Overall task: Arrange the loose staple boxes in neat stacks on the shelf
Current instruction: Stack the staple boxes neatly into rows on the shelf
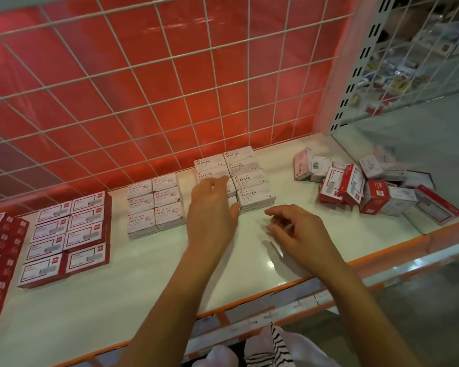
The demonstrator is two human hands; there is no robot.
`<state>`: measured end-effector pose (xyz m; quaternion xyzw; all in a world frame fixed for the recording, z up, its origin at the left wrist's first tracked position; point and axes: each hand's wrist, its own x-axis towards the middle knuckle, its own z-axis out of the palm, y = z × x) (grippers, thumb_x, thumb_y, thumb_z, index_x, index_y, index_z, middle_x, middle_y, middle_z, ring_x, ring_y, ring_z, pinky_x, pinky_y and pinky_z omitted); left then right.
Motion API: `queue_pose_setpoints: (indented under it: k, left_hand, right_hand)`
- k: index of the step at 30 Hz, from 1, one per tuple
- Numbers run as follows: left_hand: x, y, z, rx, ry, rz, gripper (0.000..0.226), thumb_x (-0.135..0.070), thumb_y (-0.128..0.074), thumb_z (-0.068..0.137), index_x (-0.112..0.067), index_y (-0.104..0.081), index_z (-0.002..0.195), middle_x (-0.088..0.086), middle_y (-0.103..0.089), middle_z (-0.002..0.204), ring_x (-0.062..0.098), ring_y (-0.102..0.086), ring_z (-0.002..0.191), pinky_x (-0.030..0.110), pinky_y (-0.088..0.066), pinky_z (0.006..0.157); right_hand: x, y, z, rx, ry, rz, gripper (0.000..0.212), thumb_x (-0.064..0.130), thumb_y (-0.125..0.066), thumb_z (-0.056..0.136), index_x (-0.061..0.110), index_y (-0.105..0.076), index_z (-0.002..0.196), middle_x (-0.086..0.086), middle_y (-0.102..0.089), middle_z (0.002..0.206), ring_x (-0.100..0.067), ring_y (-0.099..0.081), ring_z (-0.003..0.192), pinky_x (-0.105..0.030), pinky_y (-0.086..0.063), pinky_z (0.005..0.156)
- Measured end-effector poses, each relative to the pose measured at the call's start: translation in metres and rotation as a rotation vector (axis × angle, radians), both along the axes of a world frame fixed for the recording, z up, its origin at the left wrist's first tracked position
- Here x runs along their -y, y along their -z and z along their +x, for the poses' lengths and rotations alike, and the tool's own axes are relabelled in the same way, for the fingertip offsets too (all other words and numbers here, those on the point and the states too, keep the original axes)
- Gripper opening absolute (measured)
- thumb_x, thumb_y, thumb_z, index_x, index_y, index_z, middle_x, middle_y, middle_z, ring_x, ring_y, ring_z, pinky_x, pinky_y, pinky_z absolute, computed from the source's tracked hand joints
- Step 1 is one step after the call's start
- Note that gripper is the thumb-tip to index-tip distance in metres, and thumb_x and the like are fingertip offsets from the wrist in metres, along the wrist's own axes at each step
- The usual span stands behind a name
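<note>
White shelf (143,274) in front of you: the loose staple boxes (376,186) sit jumbled at its right end, apart from the neat STAPLES stack (249,178). Your left hand (210,215) lies relaxed over that stack, right hand (300,234) loosely curled nearby, holding nothing.

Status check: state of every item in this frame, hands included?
left hand, open, fingers relaxed over the front-left STAPLES boxes.
right hand, loosely curled, empty, above the shelf.
STAPLES boxes, flat, two neat columns against the wire back.
paper clip boxes, flat, neat two-column block.
loose boxes, jumbled heap at right, several tilted or on edge.
red-and-white boxes, flat, neat grid at left.
</note>
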<state>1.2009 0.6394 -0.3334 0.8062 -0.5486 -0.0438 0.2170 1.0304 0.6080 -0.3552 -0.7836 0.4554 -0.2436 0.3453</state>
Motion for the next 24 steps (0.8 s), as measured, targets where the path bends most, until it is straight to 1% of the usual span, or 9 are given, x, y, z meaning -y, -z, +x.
queue_pose_setpoints:
  k: [6,9,12,13,15,17,19,22,24]
  left_hand:
    - [0.01,-0.001,-0.046,-0.004,0.202,0.019,0.052,-0.027,-0.063,0.09,-0.018,-0.046,0.138,0.004,-0.045,0.139,0.022,-0.035,0.129,0.032,-0.032,0.105]
    - [0.019,-0.005,-0.065,-0.004,0.286,0.026,0.051,-0.031,-0.06,0.092,-0.02,-0.044,0.139,0.002,-0.045,0.139,0.021,-0.037,0.128,0.032,-0.034,0.103]
    - [0.029,-0.009,-0.085,-0.029,0.362,0.057,0.054,-0.034,-0.059,0.092,-0.019,-0.04,0.14,0.003,-0.046,0.136,0.022,-0.041,0.124,0.034,-0.038,0.098]
    - [0.033,-0.009,-0.091,-0.028,0.38,0.062,0.056,-0.036,-0.06,0.091,-0.019,-0.039,0.141,0.004,-0.047,0.135,0.023,-0.043,0.122,0.034,-0.039,0.096]
    - [0.04,-0.006,-0.103,-0.022,0.398,0.064,0.061,-0.039,-0.062,0.089,-0.019,-0.038,0.141,0.005,-0.048,0.135,0.025,-0.046,0.119,0.036,-0.042,0.093]
    - [0.047,-0.002,-0.115,-0.02,0.403,0.065,0.063,-0.041,-0.063,0.087,-0.016,-0.04,0.139,0.007,-0.048,0.136,0.027,-0.049,0.116,0.038,-0.044,0.091]
    - [0.054,0.003,-0.125,0.01,0.389,0.072,0.061,-0.044,-0.061,0.087,-0.013,-0.041,0.137,0.009,-0.048,0.136,0.027,-0.05,0.114,0.037,-0.045,0.088]
    - [0.062,0.006,-0.135,0.025,0.355,0.079,0.062,-0.05,-0.058,0.087,-0.01,-0.044,0.132,0.01,-0.05,0.131,0.027,-0.052,0.111,0.036,-0.046,0.082]
    - [0.068,0.007,-0.137,0.016,0.329,0.097,0.064,-0.053,-0.059,0.086,-0.01,-0.045,0.13,0.011,-0.051,0.128,0.027,-0.052,0.111,0.036,-0.046,0.083]
  right_hand:
    - [0.009,-0.007,-0.017,-0.053,0.229,-0.118,0.025,0.019,-0.064,0.088,0.016,-0.064,0.113,0.006,-0.057,0.097,-0.01,-0.056,0.082,-0.033,-0.051,0.078]
    - [0.012,-0.01,-0.03,-0.009,0.411,-0.137,0.014,0.022,-0.062,0.09,0.017,-0.063,0.103,0.007,-0.057,0.093,-0.01,-0.056,0.082,-0.03,-0.05,0.075]
    - [0.016,-0.013,-0.042,0.1,0.597,-0.093,0.006,0.027,-0.059,0.092,0.022,-0.055,0.093,0.008,-0.058,0.089,-0.008,-0.055,0.08,-0.019,-0.043,0.067]
    - [0.018,-0.013,-0.046,0.122,0.647,-0.072,0.008,0.028,-0.058,0.092,0.022,-0.054,0.093,0.007,-0.059,0.089,-0.009,-0.055,0.079,-0.019,-0.042,0.066]
    - [0.023,-0.01,-0.054,0.103,0.718,-0.06,0.016,0.034,-0.058,0.092,0.019,-0.055,0.095,0.003,-0.062,0.089,-0.013,-0.057,0.078,-0.026,-0.044,0.069]
    - [0.027,-0.008,-0.06,0.03,0.756,-0.057,0.025,0.043,-0.056,0.091,0.018,-0.052,0.095,0.001,-0.062,0.085,-0.018,-0.058,0.079,-0.034,-0.045,0.071]
    - [0.031,-0.007,-0.063,-0.033,0.762,-0.06,0.029,0.047,-0.053,0.091,0.018,-0.049,0.096,0.0,-0.062,0.082,-0.022,-0.059,0.079,-0.033,-0.042,0.068]
    - [0.04,-0.008,-0.069,-0.08,0.727,-0.123,0.024,0.034,-0.048,0.096,0.015,-0.054,0.108,-0.006,-0.066,0.09,-0.024,-0.059,0.08,-0.029,-0.036,0.062]
    - [0.045,-0.01,-0.075,-0.095,0.676,-0.177,0.025,0.023,-0.046,0.097,0.015,-0.057,0.118,-0.006,-0.068,0.098,-0.021,-0.059,0.081,-0.028,-0.04,0.062]
